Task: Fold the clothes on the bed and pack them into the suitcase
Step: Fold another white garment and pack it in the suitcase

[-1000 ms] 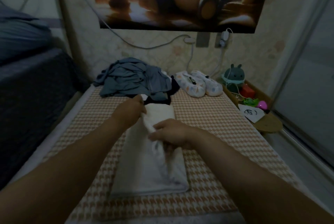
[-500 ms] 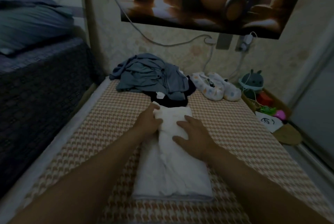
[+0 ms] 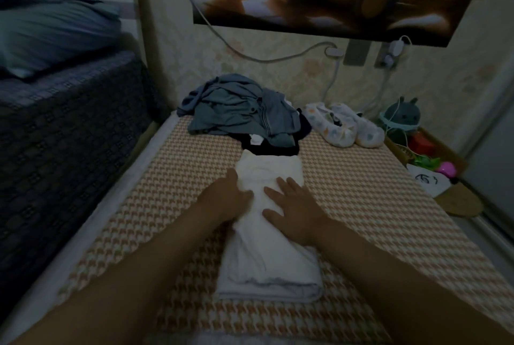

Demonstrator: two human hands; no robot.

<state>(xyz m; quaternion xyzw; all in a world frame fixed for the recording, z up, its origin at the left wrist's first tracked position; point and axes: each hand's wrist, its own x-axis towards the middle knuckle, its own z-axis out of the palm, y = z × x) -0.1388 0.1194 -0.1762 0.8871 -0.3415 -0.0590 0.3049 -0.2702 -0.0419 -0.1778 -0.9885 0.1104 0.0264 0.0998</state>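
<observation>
- Head view: the white garment (image 3: 267, 247), folded into a long narrow strip, lies along the middle of the bed (image 3: 375, 205), its near end a thick doubled edge and its far end touching a dark garment (image 3: 272, 147).
- The right hand (image 3: 292, 203) lies flat on the strip's far half, fingers spread and straight, gripping nothing. I judge it is pressing the layers down so the fold keeps.
- The left hand (image 3: 225, 197) sits against the strip's left edge with its thumb on the cloth. It looks flat and loose rather than pinching (the fingertips are dim, so this is less sure), likely squaring that edge.
- The grey-blue pile (image 3: 239, 111) waits unfolded at the far end, over the dark garment. A pair of pale slippers (image 3: 345, 127) sits just right of it.
- Bare patterned bed lies on both sides of the strip, which leaves room to fold it end to end.
- The bed's left edge runs beside a dark, higher surface (image 3: 69, 122), and the right edge meets a wooden tray (image 3: 459, 203) of small toys.
- No suitcase is in view.
</observation>
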